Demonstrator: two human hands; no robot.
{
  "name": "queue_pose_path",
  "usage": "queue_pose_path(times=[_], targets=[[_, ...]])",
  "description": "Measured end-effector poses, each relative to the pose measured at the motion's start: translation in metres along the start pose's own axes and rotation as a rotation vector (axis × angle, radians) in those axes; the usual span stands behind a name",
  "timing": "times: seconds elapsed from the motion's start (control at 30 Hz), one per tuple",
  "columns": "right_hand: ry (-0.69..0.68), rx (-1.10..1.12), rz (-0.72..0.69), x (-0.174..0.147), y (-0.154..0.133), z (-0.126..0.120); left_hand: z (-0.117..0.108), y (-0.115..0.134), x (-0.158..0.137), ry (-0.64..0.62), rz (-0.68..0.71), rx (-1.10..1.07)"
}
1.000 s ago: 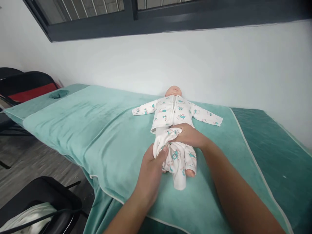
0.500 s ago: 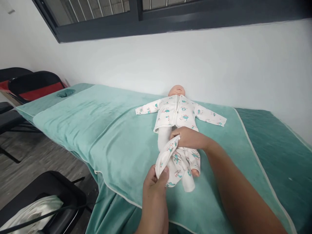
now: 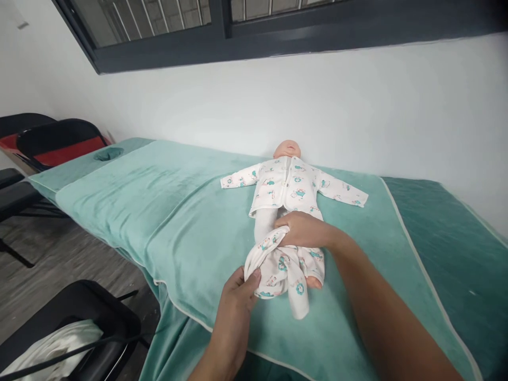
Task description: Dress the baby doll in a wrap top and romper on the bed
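Note:
A baby doll (image 3: 287, 148) lies on its back, head toward the wall, dressed in a white printed jacket (image 3: 273, 185) with its sleeves spread wide. Matching printed baby pants (image 3: 273, 272) are bunched around its lower legs. My left hand (image 3: 238, 293) pinches the waistband's near-left edge between thumb and fingers. On the upper edge of the same waistband, my right hand (image 3: 299, 228) is closed, its fingertips partly hidden by the cloth. One white-covered leg (image 3: 265, 223) shows below the jacket, and a bare foot (image 3: 314, 282) pokes out of a pant leg at the right.
A green sheet (image 3: 190, 233) covers the long massage bed, which has a face hole (image 3: 108, 154) at its far left. Black chairs (image 3: 59, 143) stand to the left. A nearer chair (image 3: 95, 307) holds a whitish cloth (image 3: 55, 349). A wall with a window (image 3: 159, 47) rises behind.
My left hand has moved left and slightly up, drawing the waistband outward. My right hand has shifted slightly down, and the loose pant leg has swung left.

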State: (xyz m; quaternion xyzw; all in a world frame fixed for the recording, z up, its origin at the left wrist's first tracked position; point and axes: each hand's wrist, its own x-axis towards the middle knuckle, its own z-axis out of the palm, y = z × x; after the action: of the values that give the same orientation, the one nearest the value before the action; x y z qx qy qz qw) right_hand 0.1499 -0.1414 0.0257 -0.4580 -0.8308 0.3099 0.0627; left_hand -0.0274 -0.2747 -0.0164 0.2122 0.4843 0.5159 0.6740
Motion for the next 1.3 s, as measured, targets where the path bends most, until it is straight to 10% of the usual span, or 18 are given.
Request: queue_pose_path(times=[0.4,1.3], targets=[[-0.090,0.471,-0.199,-0.003,0.012,-0.007,0.000,0.010,0.058,-0.107,0.298,0.193],[0.260,0.325,0.173,0.013,0.011,0.003,0.026,0.056,0.180,0.135,0.850,1.313]])
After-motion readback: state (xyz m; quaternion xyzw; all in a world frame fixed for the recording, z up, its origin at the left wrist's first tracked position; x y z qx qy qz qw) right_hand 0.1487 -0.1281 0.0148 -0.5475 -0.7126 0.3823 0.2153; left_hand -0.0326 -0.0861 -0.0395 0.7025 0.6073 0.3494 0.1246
